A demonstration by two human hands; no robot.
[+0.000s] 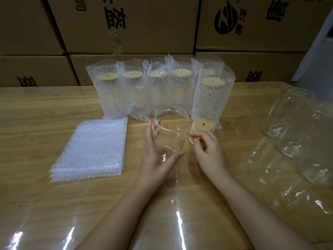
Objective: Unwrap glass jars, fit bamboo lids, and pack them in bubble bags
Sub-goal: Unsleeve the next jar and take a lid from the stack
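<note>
- Grips the jar (172,132) in the left hand (156,156), with fingers curled round the far wall and thumb across the near side. Stands mid-table with its mouth open and upward, just in front of the packed row. Cannot tell whether the base rests on the wood.
- Pinches one lid (192,140) between thumb and fingertips of the right hand (209,150), the remaining fingers loosely curled. Sits just beside the jar's right wall, in front of the stack of lids (202,125).
- Likely step: fitting the lid.
  - Bring it level over the mouth and centre it before pressing.
  - Push down evenly across the top, not on one edge, so that it seats square.
  - Keep the left grip low and firm so the glass neither slips nor tips back into the packed jars (162,91).
  - Ease off if it binds, since forcing wood onto a glass rim risks a chip.
- Probably slippery underfoot for the jar: mind the clear film (180,222) spread over the near edge and right side of the wooden table (36,123).
- To the left, a flat pile of bubble bags (91,148), within easy reach for the next step.
- To the right, more bare jars (292,123) lying in the film.
- Behind the table, stacked cardboard boxes (126,33) with black print, close against the far edge.
</note>
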